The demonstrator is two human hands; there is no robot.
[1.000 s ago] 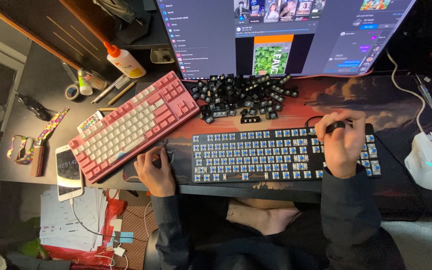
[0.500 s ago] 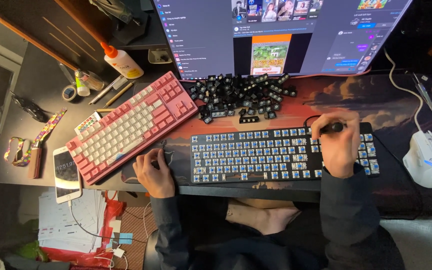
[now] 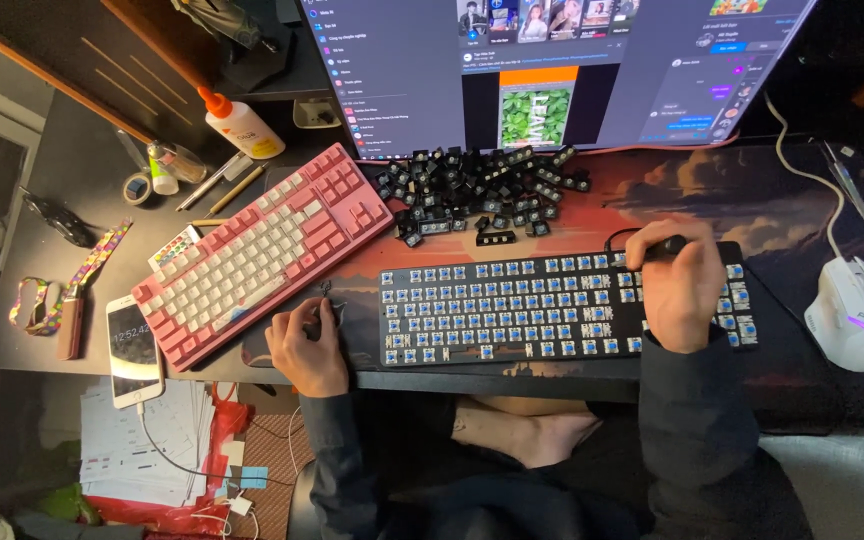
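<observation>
- Where the right hand (image 3: 680, 283) lies across the right end of the black keyboard (image 3: 532, 305), it hides the switches beneath it; its fingers are curled around a small dark object at the keyboard's top edge, too covered to identify.
- The left hand (image 3: 307, 340) rests on the surface just left of the keyboard, fingers bent over something small and dark that cannot be made out; whether it grips that or only touches it is unclear.
- Both forearms are in dark sleeves, and the lower frame is too dim to read beyond a bare foot under the surface edge.
- The black keyboard has no keycaps: rows of blue switch stems show across a dark plate.
- It lies near the front edge of the surface, on a desk mat (image 3: 752, 200) printed with a red and orange sky, its long axis running left to right, almost parallel to the edge, with the right end tilted slightly away.
- A heap of loose black keycaps (image 3: 482, 195) sits just behind it, below the monitor (image 3: 552, 70), whose top is cut off.
- A pink keyboard (image 3: 262, 250) with white keys lies angled to the left, a phone (image 3: 134, 348) beside it, a glue bottle (image 3: 240, 125) farther back.
- A white mouse (image 3: 852, 312) sits well to the right.
</observation>
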